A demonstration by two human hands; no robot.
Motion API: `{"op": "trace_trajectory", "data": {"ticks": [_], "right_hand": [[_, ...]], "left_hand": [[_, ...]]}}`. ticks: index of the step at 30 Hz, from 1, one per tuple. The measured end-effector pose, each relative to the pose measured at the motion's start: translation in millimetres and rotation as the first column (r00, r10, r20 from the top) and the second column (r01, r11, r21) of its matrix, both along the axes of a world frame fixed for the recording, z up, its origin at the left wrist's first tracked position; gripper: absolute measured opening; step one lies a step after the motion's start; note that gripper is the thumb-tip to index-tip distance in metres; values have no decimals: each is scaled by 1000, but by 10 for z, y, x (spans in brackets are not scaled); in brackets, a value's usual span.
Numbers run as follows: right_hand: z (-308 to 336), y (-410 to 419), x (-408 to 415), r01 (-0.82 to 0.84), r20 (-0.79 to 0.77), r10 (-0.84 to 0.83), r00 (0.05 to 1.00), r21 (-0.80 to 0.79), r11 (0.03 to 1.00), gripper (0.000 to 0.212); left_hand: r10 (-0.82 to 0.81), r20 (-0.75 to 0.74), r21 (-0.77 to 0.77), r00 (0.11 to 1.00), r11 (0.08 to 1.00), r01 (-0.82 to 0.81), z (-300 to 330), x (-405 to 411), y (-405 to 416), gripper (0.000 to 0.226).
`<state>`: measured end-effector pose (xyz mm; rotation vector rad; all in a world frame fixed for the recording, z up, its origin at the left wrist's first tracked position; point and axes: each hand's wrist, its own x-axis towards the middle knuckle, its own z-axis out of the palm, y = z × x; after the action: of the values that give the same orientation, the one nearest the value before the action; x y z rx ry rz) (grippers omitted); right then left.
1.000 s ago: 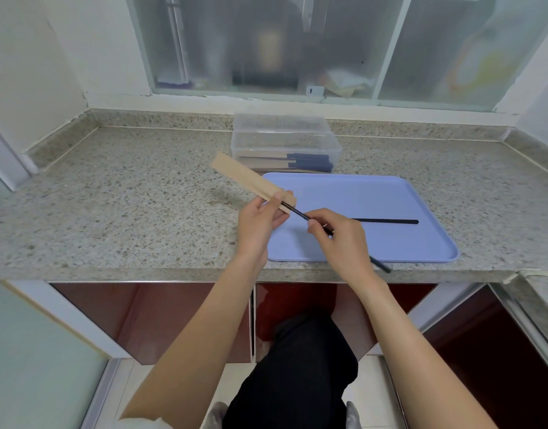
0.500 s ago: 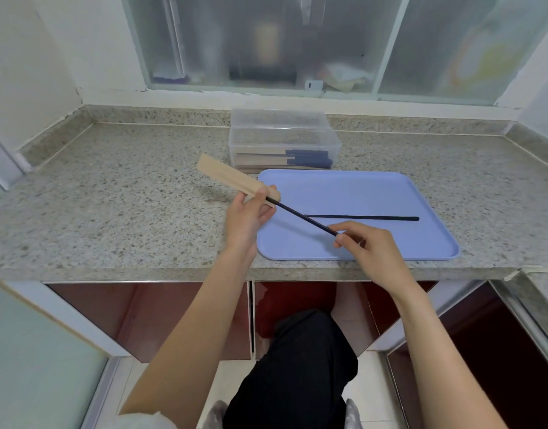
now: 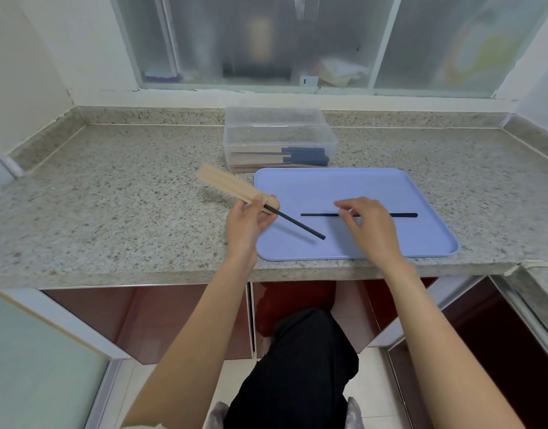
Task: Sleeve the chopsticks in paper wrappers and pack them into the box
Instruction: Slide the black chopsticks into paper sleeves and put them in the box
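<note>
Since half a second ago, the right hand (image 3: 370, 224) has been lifted off the black chopstick (image 3: 297, 225) that is partly sleeved and carried toward 1 o'clock, where it is now held over the second black chopstick (image 3: 316, 214) lying flat on the pale blue rectangular plastic tray (image 3: 421, 193). Its fingers are loosely curled and spread; whether the chopstick is touched cannot be told. The tan paper wrapper (image 3: 232, 186) is pinched at its open end by the left hand (image 3: 247, 222), thumb and fingers pressed together around it, with the first chopstick protruding toward 4 o'clock above the tray. A clear plastic box (image 3: 278, 134) stands at 12 o'clock of the tray, just beside it, with wrapped pairs (dark ends toward 3 o'clock) stacked inside. All of this is borne by a speckled granite countertop (image 3: 111, 196) with a raised back edge. Frosted sliding windows (image 3: 251, 41) are set behind it, and red-brown cabinet fronts (image 3: 161, 320) below.
</note>
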<state>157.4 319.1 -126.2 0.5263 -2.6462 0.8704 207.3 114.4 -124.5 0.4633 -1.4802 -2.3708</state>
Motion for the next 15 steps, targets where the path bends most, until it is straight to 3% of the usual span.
{"op": "trace_trajectory", "data": {"ticks": [4,7,10,13,15], "right_hand": [[-102,164,-393,166,13,-191,982,440,883,31],[-119,219,-509,173,58,-228,972,477,862,23],[-70,209,-509,96,83,-133,988,345,934,13],[124,162,-320,-65,106,66,992,-17,998,7],[276,85,-126,-156,88,180,980,-227,961,6]], "left_hand": [[-35,15,0,999,999,35,-5,13,-46,23],[-29,22,-23,999,999,29,-3,12,-86,25],[-7,16,-8,1000,1000,7,18,6,-123,22],[5,11,27,1000,1000,-6,35,10,-146,17],[13,14,53,1000,999,-14,38,12,-158,18]]}}
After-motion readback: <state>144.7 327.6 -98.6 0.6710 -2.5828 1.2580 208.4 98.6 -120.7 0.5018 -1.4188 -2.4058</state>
